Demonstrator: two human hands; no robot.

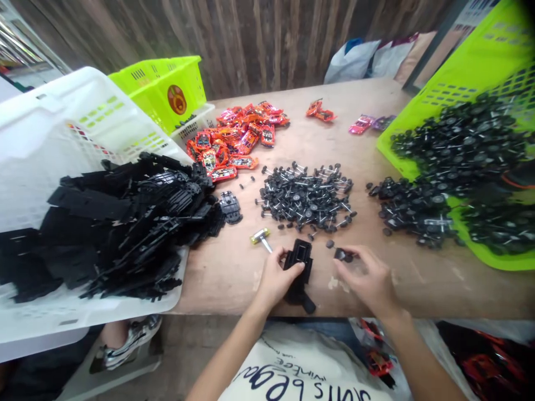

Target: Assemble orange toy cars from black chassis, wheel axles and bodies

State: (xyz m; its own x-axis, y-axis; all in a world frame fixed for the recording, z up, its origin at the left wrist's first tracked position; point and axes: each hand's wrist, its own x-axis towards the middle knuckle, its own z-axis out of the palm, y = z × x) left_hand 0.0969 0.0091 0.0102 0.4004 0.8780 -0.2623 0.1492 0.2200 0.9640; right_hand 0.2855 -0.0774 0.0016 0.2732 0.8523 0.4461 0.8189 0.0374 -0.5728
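Observation:
My left hand (278,278) is closed around a black toy-car chassis (299,257) near the table's front edge, its thumb resting on top of the part. To its right, my right hand (368,278) pinches a small black wheel-and-axle piece (343,255) between its fingertips. A loose pile of black wheels on metal axles (305,197) lies just beyond both hands. A small yellow-handled tool (261,236) rests on the table left of the chassis.
A tilted white crate (50,128) at left spills black chassis parts (125,217). A tilted green basket (480,72) at right spills more wheel sets (455,167). Orange toy car bodies (234,139) lie at the back, next to another green basket (163,89).

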